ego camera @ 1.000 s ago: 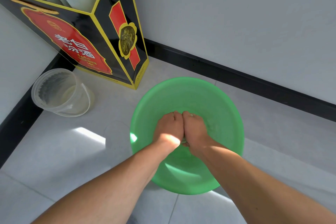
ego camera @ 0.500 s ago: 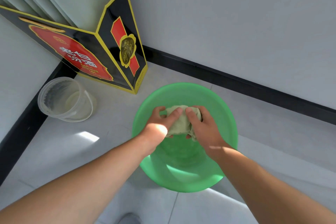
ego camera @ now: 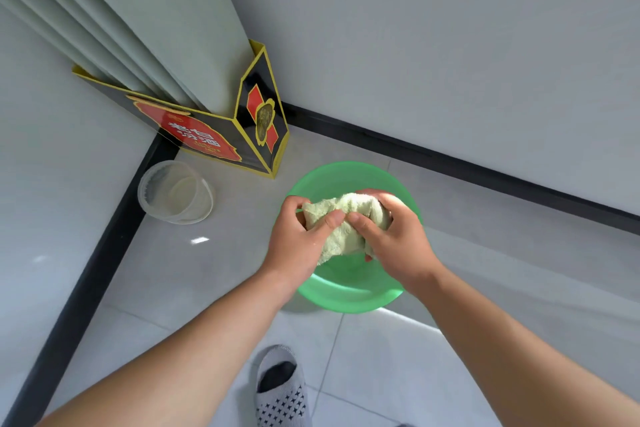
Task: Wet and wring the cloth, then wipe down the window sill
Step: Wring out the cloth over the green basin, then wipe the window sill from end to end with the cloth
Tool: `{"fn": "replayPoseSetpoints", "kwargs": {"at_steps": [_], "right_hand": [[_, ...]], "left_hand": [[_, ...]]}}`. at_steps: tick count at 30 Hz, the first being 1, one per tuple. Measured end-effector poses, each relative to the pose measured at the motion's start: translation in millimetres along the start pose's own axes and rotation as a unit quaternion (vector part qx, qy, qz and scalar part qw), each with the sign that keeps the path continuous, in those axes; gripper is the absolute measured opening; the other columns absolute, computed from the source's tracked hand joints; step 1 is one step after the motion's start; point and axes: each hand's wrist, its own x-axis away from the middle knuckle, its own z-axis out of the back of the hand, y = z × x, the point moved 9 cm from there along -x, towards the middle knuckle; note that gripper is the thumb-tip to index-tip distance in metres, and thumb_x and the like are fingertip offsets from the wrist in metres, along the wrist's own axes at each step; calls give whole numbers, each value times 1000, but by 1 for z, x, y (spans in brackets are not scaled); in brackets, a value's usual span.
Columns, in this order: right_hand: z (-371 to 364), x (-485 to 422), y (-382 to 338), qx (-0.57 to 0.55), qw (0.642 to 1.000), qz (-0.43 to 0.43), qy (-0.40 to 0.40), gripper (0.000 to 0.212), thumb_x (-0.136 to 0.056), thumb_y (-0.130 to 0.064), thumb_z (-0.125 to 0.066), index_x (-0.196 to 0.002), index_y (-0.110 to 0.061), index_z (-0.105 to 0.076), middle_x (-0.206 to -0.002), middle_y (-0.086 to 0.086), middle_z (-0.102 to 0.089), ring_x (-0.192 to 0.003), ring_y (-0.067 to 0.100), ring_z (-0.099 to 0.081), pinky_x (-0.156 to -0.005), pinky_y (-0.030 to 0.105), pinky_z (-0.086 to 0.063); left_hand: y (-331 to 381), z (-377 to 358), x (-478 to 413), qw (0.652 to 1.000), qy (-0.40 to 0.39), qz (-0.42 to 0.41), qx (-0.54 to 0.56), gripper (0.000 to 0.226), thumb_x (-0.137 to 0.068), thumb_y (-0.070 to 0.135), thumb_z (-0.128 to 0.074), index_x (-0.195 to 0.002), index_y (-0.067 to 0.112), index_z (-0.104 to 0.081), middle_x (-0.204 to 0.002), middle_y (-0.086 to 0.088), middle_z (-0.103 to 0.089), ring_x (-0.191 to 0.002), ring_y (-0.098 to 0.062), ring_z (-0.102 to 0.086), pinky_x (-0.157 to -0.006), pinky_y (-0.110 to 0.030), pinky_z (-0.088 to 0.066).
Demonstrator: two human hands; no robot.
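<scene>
A pale green cloth is bunched into a thick roll and held above a green plastic basin on the tiled floor. My left hand grips the cloth's left end. My right hand grips its right end, thumbs nearly touching on top. A loose end of the cloth hangs below my hands toward the basin. No window sill is in view.
A clear plastic tub stands on the floor left of the basin, near the black skirting. A black, red and yellow carton sits in the corner holding pale panels. A grey slipper is at the bottom.
My hands have risen out of the basin with the cloth, which was hidden under them a second ago. The view has pulled back and up, showing the slipper.
</scene>
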Motion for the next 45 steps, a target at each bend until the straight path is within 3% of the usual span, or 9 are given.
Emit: {"fn": "replayPoseSetpoints", "kwargs": {"at_steps": [6,12,17,22,27,31,35,39,45], "right_hand": [[21,49,-84,-24,1000,-17,-3,28,-85,-28,-78,-110,-28,-66,-88,-1,-69,-76,16,-66,-65,42,-62],[28,106,-186,16,999,-6,-48,55,-81,-37,-81,-130,-43,-57,-120,-2,-51,-87,10,-66,-72,38,-62],[47,148,-260,36,999,10,-11,45,-73,-40,-86,-113,-44,-65,-116,-10,-53,-102,6,-60,-82,37,-59],[92,187,-307,-44,998,-20,34,32,-73,-28,-89,-97,-27,-68,-82,-6,-65,-68,8,-62,-55,25,-52],[166,233,-324,-146,985,-39,90,20,-84,-19,-80,-101,-26,-71,-88,5,-72,-74,17,-69,-60,34,-56],[239,264,-328,-132,981,-21,140,19,-89,-21,-74,-107,-26,-72,-96,8,-73,-81,17,-70,-69,43,-62],[320,282,-327,-77,981,-1,176,15,-90,-26,-72,-104,-31,-70,-92,0,-74,-78,14,-68,-60,31,-55],[404,286,-319,-79,975,11,205,16,-90,-31,-73,-105,-33,-71,-97,-3,-74,-87,16,-71,-68,31,-56],[513,260,-311,-94,973,22,211,15,-91,-38,-68,-106,-36,-69,-103,-2,-71,-91,16,-70,-70,31,-58]], "left_hand": [[83,20,61,995,-69,12,71,41,-83,30,-78,-114,22,-53,-101,2,-76,-96,-14,-71,-92,-40,-56],[179,48,126,997,-79,-19,8,47,-71,47,-73,-111,31,-54,-102,4,-70,-95,-11,-68,-89,-34,-54],[247,54,175,994,-107,-17,-8,35,-76,54,-63,-101,30,-57,-97,0,-68,-93,-18,-65,-91,-45,-52],[306,30,216,983,-183,1,10,28,-87,49,-63,-100,24,-64,-104,-11,-69,-97,-25,-68,-90,-54,-52],[357,-24,249,975,-221,-37,1,21,-94,38,-62,-104,19,-64,-99,-9,-72,-92,-24,-70,-83,-50,-56],[385,-85,272,972,-220,-74,-24,37,-83,51,-68,-104,20,-64,-96,-1,-74,-94,-23,-71,-85,-45,-56],[410,-157,292,966,-220,-120,-61,44,-75,58,-67,-102,24,-62,-95,3,-74,-87,-15,-72,-87,-46,-56],[437,-235,304,967,-200,-145,-62,46,-78,61,-66,-102,23,-59,-98,0,-73,-88,-17,-71,-85,-45,-56],[471,-345,308,979,-157,-128,-29,49,-90,53,-61,-122,20,-42,-112,0,-61,-99,-12,-62,-80,-27,-48]]}}
